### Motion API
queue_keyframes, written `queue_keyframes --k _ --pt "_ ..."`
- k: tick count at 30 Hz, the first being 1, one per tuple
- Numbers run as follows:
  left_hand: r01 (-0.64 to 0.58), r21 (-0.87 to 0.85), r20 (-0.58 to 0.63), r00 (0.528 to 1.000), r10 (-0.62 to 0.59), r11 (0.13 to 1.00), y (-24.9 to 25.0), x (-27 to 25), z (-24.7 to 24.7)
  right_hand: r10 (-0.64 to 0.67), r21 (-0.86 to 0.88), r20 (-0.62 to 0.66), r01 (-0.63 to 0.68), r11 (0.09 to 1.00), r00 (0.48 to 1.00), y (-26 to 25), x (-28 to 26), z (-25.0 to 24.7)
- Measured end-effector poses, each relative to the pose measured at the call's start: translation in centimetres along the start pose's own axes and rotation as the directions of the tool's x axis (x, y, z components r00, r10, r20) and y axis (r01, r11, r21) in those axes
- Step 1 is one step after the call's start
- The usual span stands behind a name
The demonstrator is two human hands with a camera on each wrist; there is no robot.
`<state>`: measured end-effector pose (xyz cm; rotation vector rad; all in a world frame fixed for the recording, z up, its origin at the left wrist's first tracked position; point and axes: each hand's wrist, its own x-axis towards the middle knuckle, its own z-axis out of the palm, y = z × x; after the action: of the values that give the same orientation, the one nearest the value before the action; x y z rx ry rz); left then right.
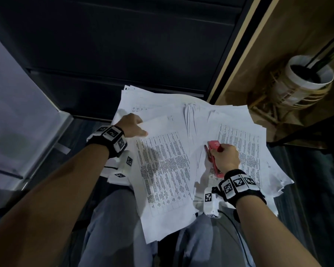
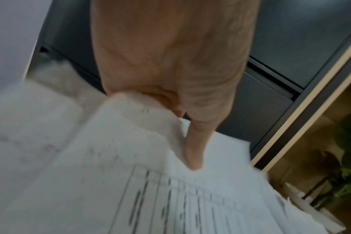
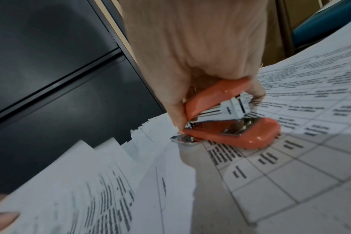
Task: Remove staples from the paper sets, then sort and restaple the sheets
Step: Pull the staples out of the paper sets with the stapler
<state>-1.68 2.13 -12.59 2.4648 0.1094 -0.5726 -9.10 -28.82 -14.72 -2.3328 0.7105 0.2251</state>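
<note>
Person seated, loose pile of white printed table sheets (image 1: 239, 135) spread across the lap. Right hand (image 1: 225, 158) is clenched around a red plastic stapler (image 3: 230, 120), held over the right side of the pile, stapler mouth open, base touching the top sheet. Left hand (image 1: 130, 125) pinches the far-left corner of a white printed paper set (image 1: 162, 170), thumb on top, corner lifted. Dark grey metal cabinet (image 1: 123, 45) stands beyond; white plant pot (image 1: 305, 81) far right.

your head view is looking down past both wrists; each wrist view is looking closely along its fingers, sharing the papers (image 1: 168, 170).
</note>
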Motion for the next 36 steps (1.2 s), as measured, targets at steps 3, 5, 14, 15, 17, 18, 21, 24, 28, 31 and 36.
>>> queue_keyframes --k 3,5,14,15,17,18,21,24,28,31,36 --pt "-0.049 -0.071 -0.046 0.998 0.046 0.996 0.4 0.3 0.5 -0.001 0.003 -0.005 0.001 1.000 1.000 0.1 0.1 0.0" --pt "-0.072 -0.030 -0.004 0.997 0.072 0.997 0.4 0.4 0.6 -0.004 0.018 -0.007 0.004 1.000 1.000 0.1 0.0 0.0" --pt "-0.066 0.267 0.141 0.990 0.029 0.961 -1.8 -0.2 -2.2 -0.009 0.088 0.058 0.004 0.996 0.998 -0.3 -0.2 -0.6" --pt "-0.075 0.268 0.160 0.987 0.032 0.960 -1.9 -0.4 -2.9 -0.010 0.087 0.058 0.004 0.996 0.998 -0.2 -0.1 -0.5" --pt "-0.098 0.258 0.191 0.980 0.048 0.961 -2.0 -0.5 -3.8 -0.003 0.070 0.050 -0.001 0.998 0.999 0.0 0.2 -0.2" --pt "-0.117 0.257 0.210 0.976 0.063 0.959 -1.9 -0.5 -3.9 0.001 0.054 0.044 -0.004 0.999 0.999 0.1 0.3 -0.1" --pt "-0.193 0.231 0.278 0.952 0.125 0.954 -0.9 -0.6 -2.1 -0.002 0.050 0.030 0.001 0.999 1.000 0.0 0.2 0.1" --pt "-0.257 0.108 0.224 0.947 0.228 0.960 0.0 -0.9 1.3 -0.026 0.111 0.021 0.024 0.994 0.999 -1.4 -0.8 -0.5" --pt "-0.192 -0.066 0.093 0.976 0.198 0.979 -0.9 -1.4 3.0 -0.111 0.259 0.052 0.094 0.961 0.992 -4.0 -2.9 -0.7" --pt "-0.131 -0.116 0.082 0.987 0.141 0.985 -1.8 -1.6 2.9 -0.232 0.297 0.125 0.187 0.936 0.965 -6.6 -5.6 0.6" --pt "-0.120 -0.209 0.147 0.977 0.153 0.971 -2.5 -1.9 2.7 -0.283 0.189 0.279 0.236 0.953 0.918 -9.7 -8.9 6.2"
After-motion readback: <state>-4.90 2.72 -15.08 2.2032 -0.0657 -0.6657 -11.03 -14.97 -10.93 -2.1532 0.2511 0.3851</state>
